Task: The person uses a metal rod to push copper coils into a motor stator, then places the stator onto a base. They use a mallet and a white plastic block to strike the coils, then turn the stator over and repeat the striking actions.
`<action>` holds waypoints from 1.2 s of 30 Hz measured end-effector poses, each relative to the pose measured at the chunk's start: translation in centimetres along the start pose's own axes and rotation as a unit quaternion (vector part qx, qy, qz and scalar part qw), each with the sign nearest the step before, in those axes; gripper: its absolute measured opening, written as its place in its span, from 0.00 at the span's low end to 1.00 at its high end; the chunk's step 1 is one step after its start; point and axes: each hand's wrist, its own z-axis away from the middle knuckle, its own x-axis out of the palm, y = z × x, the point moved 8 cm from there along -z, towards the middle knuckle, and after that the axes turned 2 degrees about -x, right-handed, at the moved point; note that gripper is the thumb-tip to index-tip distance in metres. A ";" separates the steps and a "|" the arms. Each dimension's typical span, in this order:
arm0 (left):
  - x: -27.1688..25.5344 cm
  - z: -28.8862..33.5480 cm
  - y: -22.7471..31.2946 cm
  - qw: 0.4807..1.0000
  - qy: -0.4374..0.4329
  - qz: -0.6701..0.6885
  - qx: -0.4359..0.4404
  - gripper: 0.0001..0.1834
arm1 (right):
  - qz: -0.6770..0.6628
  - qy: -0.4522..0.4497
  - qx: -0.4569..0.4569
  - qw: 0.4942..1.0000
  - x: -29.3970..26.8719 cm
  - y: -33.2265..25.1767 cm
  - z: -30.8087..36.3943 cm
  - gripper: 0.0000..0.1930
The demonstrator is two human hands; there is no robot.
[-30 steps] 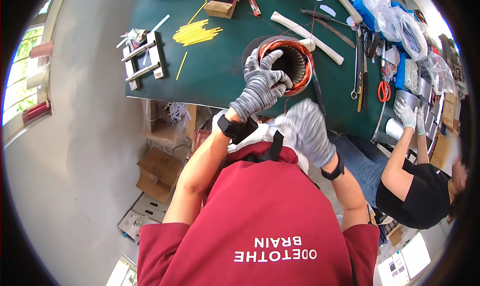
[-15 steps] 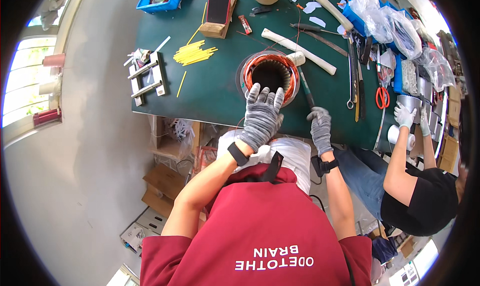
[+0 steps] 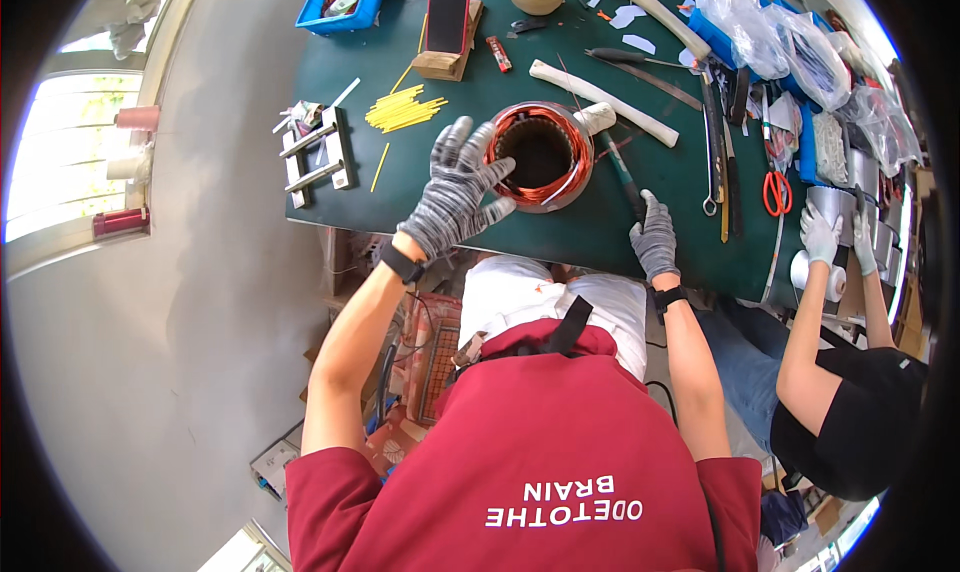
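Note:
A motor stator, ringed by orange-red copper winding, stands on the green bench in front of me with its dark bore facing up. At its left side is my left hand in a striped grey glove, fingers spread, the thumb and a fingertip at the winding's edge. Whether they press on it I cannot tell. To the right lies a mallet with a pale cylindrical head beside the stator and a dark grip pointing toward me. My gloved right hand is closed on the grip's near end.
Yellow strips and a metal-barred fixture lie left. Behind them, a phone rests on a wooden block. A white rod, red-handled scissors and long tools lie beyond and right. A co-worker's gloved hands work at the far right.
My left hand has moved from the stator's near rim to its left side, and its fingers have spread. The right hand stays at the mallet's grip. The view has shifted slightly.

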 end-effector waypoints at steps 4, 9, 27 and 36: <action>1.8 1.8 -2.6 0.907 0.163 0.274 -0.276 0.19 | 0.037 -0.054 0.063 0.996 -0.2 1.0 -0.9 0.32; 4.3 0.2 -1.4 0.913 0.189 0.231 -0.277 0.24 | 0.160 -0.050 0.033 0.985 -1.2 4.6 -2.1 0.30; 4.5 -5.1 -5.9 0.938 -0.015 0.346 0.004 0.22 | -0.328 -0.263 0.147 0.895 -1.8 -12.3 -1.5 0.18; 1.7 -9.1 -3.6 0.987 0.018 0.140 0.073 0.16 | -0.360 -0.137 0.211 0.898 -0.3 -12.5 7.4 0.17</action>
